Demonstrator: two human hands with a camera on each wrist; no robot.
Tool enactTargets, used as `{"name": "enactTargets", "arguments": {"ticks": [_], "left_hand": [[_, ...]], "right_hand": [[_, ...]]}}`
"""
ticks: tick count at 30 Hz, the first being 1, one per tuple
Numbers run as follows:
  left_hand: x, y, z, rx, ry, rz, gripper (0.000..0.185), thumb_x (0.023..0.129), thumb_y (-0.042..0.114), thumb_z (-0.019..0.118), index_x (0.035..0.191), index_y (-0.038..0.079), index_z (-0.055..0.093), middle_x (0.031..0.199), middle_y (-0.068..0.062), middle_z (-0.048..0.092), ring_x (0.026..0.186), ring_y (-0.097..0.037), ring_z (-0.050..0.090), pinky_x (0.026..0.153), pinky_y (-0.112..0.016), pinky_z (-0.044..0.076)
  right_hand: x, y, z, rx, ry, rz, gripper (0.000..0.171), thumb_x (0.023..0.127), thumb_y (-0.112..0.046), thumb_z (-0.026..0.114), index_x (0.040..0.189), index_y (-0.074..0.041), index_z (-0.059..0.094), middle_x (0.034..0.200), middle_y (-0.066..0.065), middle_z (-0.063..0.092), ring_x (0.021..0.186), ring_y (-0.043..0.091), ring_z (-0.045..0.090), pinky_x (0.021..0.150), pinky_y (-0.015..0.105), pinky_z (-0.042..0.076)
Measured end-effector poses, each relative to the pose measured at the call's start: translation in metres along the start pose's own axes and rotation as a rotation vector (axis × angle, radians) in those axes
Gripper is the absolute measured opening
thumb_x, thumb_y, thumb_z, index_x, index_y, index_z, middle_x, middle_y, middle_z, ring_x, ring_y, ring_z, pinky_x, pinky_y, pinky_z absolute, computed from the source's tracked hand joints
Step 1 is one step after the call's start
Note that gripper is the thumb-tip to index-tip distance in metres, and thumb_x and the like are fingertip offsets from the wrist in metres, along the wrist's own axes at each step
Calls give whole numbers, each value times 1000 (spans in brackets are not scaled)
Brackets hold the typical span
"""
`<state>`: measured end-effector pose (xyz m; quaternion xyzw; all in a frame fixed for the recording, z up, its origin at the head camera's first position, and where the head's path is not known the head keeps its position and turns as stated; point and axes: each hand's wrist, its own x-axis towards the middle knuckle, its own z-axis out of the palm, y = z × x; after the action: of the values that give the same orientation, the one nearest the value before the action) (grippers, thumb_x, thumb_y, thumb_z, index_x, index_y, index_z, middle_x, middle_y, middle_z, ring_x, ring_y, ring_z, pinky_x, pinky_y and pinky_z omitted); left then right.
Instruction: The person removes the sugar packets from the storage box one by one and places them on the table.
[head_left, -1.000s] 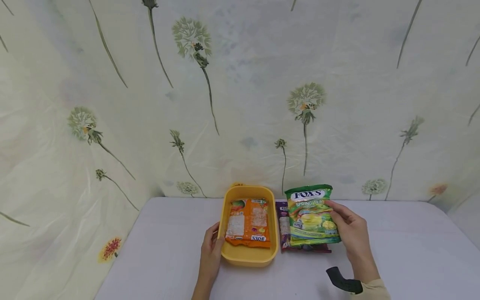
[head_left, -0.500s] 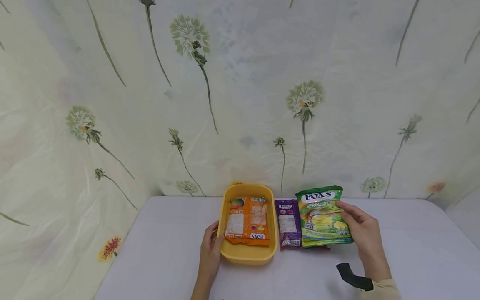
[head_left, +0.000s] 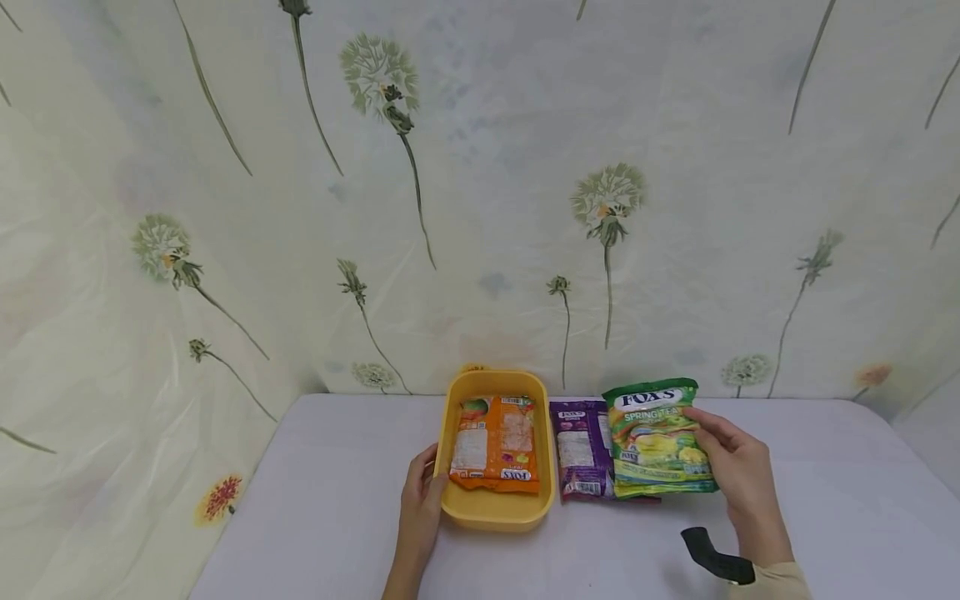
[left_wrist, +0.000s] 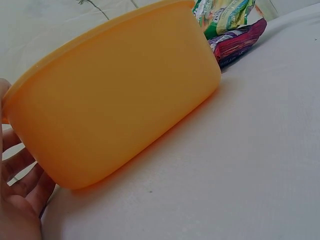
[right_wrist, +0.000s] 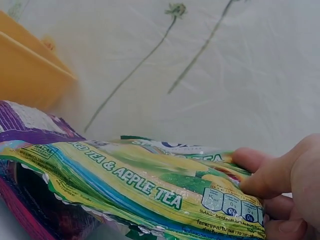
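My left hand (head_left: pixel 420 508) holds the left side of a yellow plastic tub (head_left: pixel 495 517), thumb at the rim. In the left wrist view its fingers (left_wrist: pixel 22 167) lie along the tub's outer wall. Inside the tub lies an orange Fox's candy packet (head_left: pixel 495 446). My right hand (head_left: pixel 744 471) pinches the right edge of a green Fox's Spring Tea candy packet (head_left: pixel 660 442), which is tilted up with its front showing. A purple Fox's candy packet (head_left: pixel 576 450) lies right of the tub, partly hidden behind the green one.
A white cloth (head_left: pixel 322 517) covers the table. Behind it hangs a pale sheet (head_left: pixel 495 208) printed with dandelions. A black curved piece (head_left: pixel 716 558) sits at my right wrist by the beige sleeve (head_left: pixel 772 582).
My right hand has moved right with the green candy packet, and more of the purple packet shows. The left hand and the tub have stayed in place.
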<state>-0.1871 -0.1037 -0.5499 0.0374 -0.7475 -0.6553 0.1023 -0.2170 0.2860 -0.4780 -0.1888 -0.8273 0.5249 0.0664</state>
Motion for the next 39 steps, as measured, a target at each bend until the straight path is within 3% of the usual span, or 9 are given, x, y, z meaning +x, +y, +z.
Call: {"name": "enactTargets", "arguments": {"ticks": [10, 16, 23, 25, 28, 31, 39], "left_hand": [[0, 3, 0, -7, 2, -4, 41, 95, 12, 50, 136, 13, 45, 136, -10, 49, 121, -24, 53, 98, -24, 47], [-6, 24, -2, -15, -19, -34, 42, 95, 6, 48, 137, 6, 44, 136, -16, 48, 122, -30, 52, 98, -27, 47], [-9, 29, -2, 3, -21, -17, 42, 95, 7, 48, 137, 4, 43, 136, -16, 48, 122, -30, 51, 98, -28, 47], [-9, 32, -2, 2, -21, -40, 42, 95, 5, 48, 137, 4, 43, 136, -16, 48, 123, -31, 51, 100, -31, 47], [-4, 16, -1, -2, -12, -32, 42, 95, 7, 48, 137, 7, 43, 137, -14, 48, 123, -29, 51, 100, -32, 47], [0, 4, 0, -2, -1, -18, 42, 95, 10, 49, 137, 11, 44, 137, -12, 48, 123, -27, 52, 99, -30, 47], [0, 2, 2, 15, 19, -25, 41, 94, 13, 50, 135, 17, 46, 134, -6, 51, 120, -22, 54, 99, -29, 48]], "right_hand": [[5, 8, -3, -19, 53, 44, 36, 100, -21, 42, 134, -24, 55, 141, 11, 50, 107, 13, 49, 73, 20, 41], [9, 14, -4, -21, 69, 58, 37, 100, -19, 40, 134, -21, 55, 142, 12, 48, 112, 17, 47, 76, 24, 39], [14, 21, -1, -20, 108, 64, 38, 100, -18, 37, 134, -19, 55, 145, 9, 46, 125, 23, 44, 79, 22, 37], [15, 23, -1, -14, 128, 69, 38, 100, -17, 37, 134, -19, 55, 145, 8, 46, 128, 24, 43, 82, 24, 37], [18, 27, -1, -6, 148, 70, 39, 99, -15, 36, 134, -18, 55, 146, 8, 44, 134, 24, 39, 91, 32, 39], [22, 32, -3, -11, 160, 76, 40, 99, -13, 36, 134, -18, 55, 146, 7, 44, 135, 22, 38, 94, 33, 39], [26, 42, -6, -1, 161, 109, 40, 100, -16, 35, 135, -21, 53, 146, 9, 44, 130, 19, 40, 86, 25, 39]]}}
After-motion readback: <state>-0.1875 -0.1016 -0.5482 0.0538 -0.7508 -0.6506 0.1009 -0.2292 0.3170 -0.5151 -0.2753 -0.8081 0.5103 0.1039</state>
